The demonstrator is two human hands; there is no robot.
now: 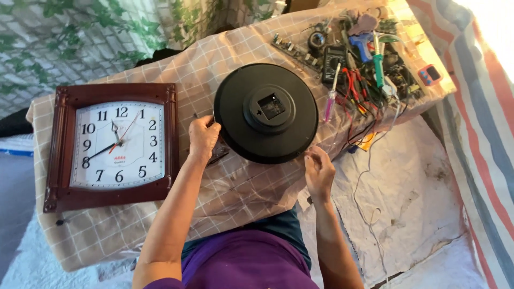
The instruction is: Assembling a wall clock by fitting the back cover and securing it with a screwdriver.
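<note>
Left hand (203,137) pinches the round black plastic clock back's (266,112) left rim; right hand (319,170), loosely curled, touches its lower-right edge; bare checked cloth (235,187) lies below both.

square wall clock (116,144), dark red-brown frame, white dial, left of frame | checked beige cloth (235,192) over the table | pink-handled screwdriver (330,96), green-handled tool (378,67), black meter (334,61), wires at upper right | striped tarp (476,123) right edge
</note>
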